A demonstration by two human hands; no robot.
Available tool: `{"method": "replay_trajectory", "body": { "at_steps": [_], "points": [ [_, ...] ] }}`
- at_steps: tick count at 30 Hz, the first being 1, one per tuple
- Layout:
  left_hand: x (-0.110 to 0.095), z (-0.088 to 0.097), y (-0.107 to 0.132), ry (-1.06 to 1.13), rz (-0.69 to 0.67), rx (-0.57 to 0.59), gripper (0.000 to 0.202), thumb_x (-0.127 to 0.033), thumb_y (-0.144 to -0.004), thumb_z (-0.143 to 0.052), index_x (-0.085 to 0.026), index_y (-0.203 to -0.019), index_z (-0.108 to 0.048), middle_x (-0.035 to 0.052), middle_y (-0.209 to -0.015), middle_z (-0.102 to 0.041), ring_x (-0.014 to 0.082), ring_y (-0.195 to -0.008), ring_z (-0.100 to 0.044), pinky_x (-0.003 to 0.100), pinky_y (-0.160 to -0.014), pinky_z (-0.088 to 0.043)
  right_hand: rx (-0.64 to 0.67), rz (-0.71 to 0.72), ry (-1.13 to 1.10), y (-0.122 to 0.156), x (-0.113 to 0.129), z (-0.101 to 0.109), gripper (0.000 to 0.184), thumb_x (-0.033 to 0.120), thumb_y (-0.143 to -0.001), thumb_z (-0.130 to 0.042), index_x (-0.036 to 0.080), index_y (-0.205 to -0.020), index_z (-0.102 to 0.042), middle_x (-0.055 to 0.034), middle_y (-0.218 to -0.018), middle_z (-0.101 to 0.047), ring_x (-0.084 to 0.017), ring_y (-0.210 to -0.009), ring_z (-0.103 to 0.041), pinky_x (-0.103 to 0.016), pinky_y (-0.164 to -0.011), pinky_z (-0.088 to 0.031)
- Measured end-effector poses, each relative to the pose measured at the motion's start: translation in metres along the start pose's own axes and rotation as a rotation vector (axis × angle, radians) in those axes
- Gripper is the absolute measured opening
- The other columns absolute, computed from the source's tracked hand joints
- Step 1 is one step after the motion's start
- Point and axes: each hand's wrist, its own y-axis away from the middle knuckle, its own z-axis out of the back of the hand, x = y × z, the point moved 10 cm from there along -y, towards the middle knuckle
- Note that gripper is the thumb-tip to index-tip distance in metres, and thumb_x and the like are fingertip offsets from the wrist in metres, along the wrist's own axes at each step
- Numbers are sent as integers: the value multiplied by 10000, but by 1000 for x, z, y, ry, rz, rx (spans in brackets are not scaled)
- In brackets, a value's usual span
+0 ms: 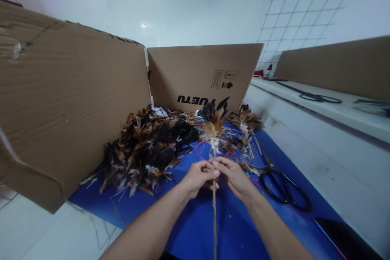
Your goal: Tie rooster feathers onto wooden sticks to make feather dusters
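Observation:
My left hand [199, 176] and my right hand [234, 176] meet at the middle of the view, both with fingers pinched on a thin wooden stick [214, 215]. The stick runs from the bottom edge up to a tuft of brown and black feathers [212, 130] bound at its top with pale thread. A red thread [201, 154] loops on the blue surface just beyond my fingers. A large pile of brown and black feathers [149, 146] lies left of the hands.
Black scissors [283, 187] lie right of my right hand on the blue mat [195, 227]. Cardboard panels stand left [67, 101] and behind [201, 75]. A white ledge [319, 105] at right carries more scissors [313, 96] and another cardboard sheet.

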Motion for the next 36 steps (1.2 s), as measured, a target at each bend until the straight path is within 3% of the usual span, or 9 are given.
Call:
{"method": "replay_trajectory", "body": {
  "at_steps": [4,14,23,30,36],
  "points": [
    [4,-8,2,-27,49,72,400,-440,-635,-709,-138,-796,-502,17,-646,-598,114,-488,-593,194,-444,-466,-58,13,-10,-2,4,11,233,367,-648,-744,181,-771,-678,-18,-772,-646,-149,-719,-576,-254,-635,-438],
    [25,-46,21,-100,200,437,440,-448,-650,-705,-90,-884,-600,77,-749,-628,131,-537,-614,219,-478,-469,-204,112,-231,-4,30,61,261,330,-639,-745,200,-855,-676,-7,-719,-614,-132,-646,-550,-256,-582,-465],
    [23,-48,30,-151,273,510,441,-497,-731,-615,-123,-963,-623,80,-779,-647,136,-594,-623,223,-513,-460,-262,218,-249,2,50,95,222,293,-679,-706,216,-884,-668,-3,-734,-538,-122,-642,-510,-255,-566,-474],
    [31,-55,41,-217,351,623,429,-468,-649,-708,-141,-915,-630,49,-732,-650,139,-612,-622,253,-554,-490,-271,250,-229,6,56,97,246,307,-685,-691,226,-916,-662,-5,-727,-537,-138,-640,-504,-295,-581,-470],
    [29,-45,28,-222,257,528,433,-458,-618,-729,-126,-872,-614,37,-687,-633,115,-546,-600,223,-523,-453,-242,154,-181,2,44,76,282,346,-676,-706,213,-922,-672,-3,-717,-588,-133,-634,-524,-268,-575,-441]
  ]
}}
